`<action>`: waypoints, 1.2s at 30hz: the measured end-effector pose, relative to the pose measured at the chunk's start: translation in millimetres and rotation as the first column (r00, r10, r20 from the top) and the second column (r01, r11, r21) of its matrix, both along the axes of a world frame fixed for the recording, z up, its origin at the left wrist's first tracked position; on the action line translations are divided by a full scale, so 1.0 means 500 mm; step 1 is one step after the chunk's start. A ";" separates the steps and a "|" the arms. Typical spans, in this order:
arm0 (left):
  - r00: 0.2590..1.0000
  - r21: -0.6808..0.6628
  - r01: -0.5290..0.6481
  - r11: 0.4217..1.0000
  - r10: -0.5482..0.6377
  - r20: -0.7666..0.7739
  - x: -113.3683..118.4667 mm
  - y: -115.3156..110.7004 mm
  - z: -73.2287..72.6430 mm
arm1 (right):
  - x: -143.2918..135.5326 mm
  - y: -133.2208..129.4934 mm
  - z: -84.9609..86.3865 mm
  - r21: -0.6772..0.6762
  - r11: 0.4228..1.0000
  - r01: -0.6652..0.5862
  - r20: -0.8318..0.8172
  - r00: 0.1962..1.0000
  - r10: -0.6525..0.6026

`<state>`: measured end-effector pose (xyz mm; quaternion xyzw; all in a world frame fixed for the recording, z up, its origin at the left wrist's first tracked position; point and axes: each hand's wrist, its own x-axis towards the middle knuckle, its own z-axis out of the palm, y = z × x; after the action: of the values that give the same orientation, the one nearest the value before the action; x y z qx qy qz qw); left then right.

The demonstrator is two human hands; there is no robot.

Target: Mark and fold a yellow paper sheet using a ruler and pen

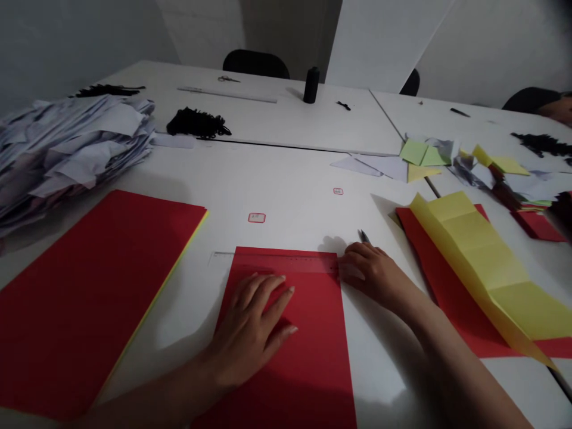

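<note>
A sheet of red paper (308, 339) lies on the white table in front of me. Across its far end rests a clear ruler (277, 262), its left end reaching past the paper's edge. My left hand (252, 328) lies on the red sheet just below the ruler, fingers spread and nothing gripped. At the paper's far right corner, my right hand (369, 271) is closed at the ruler's right end. A dark pen (364, 236) sticks up out of that hand.
A red and yellow paper stack (102, 292) lies left, below a heap of white paper (75, 143). Folded yellow paper (482, 244) covers red sheets at right. Farther back are black cords (196, 123), scissors (227, 78), a black spool (311, 85) and a person's hand at the right edge.
</note>
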<state>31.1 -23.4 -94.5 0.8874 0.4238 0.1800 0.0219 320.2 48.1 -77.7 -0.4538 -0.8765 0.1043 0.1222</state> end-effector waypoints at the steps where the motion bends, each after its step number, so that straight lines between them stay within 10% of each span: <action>1: 1.000 0.006 -0.009 1.000 0.009 0.013 0.000 0.001 0.003 | 0.001 0.000 0.001 -0.008 1.000 0.009 0.010 1.000 -0.009; 9: 0.985 -0.003 -0.173 0.985 0.173 0.016 -0.009 0.024 0.011 | -0.013 0.007 -0.004 -0.003 1.000 0.013 0.001 1.000 -0.013; 36: 0.981 -0.141 -0.168 0.976 0.152 -0.116 -0.010 0.015 -0.003 | 0.075 -0.003 0.003 -0.153 0.980 0.129 0.049 0.991 -0.122</action>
<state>26.0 -15.6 -96.1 0.8544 0.5069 0.1019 0.0516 357.5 46.6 -76.1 -0.5183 -0.8375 0.1556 0.0755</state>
